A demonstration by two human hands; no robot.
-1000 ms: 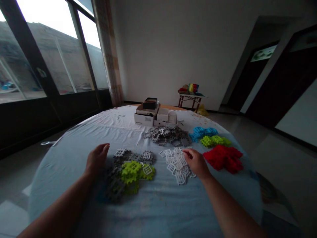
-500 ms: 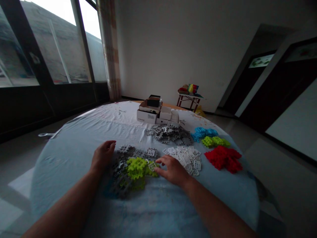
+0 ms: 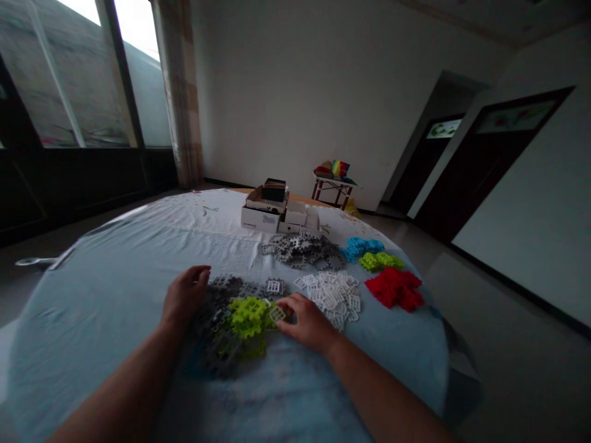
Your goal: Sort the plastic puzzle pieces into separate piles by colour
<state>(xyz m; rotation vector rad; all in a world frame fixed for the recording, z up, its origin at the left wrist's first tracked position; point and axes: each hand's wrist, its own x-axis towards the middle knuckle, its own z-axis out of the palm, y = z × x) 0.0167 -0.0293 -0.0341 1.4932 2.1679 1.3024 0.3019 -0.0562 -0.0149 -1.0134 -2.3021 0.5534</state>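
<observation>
My right hand (image 3: 307,323) has its thumb and fingers around a small white lattice window piece (image 3: 277,314), at the right edge of a yellow-green heap of interlocking plastic pieces (image 3: 248,317). My left hand (image 3: 184,295) is at the left side of the mixed pile, fingers loosely bent and a little apart, with nothing visible in them. Dark grey interlocking pieces (image 3: 217,317) lie between the hands, partly under the yellow-green ones. A grey square with a white window in it (image 3: 275,286) lies behind the heap. White window pieces (image 3: 335,295) are heaped beyond my right hand.
Farther back lies a grey heap of interlocking pieces (image 3: 305,249). Blue pieces (image 3: 362,248), more yellow-green pieces (image 3: 381,261) and red pieces (image 3: 394,289) lie to the right. Open boxes (image 3: 261,218) stand at the back of the cloth-covered round table (image 3: 115,264).
The camera view has turned to the right, so the scene sits farther left. My right thumb and fingers have closed in on the white window piece. My left hand stays beside the pile.
</observation>
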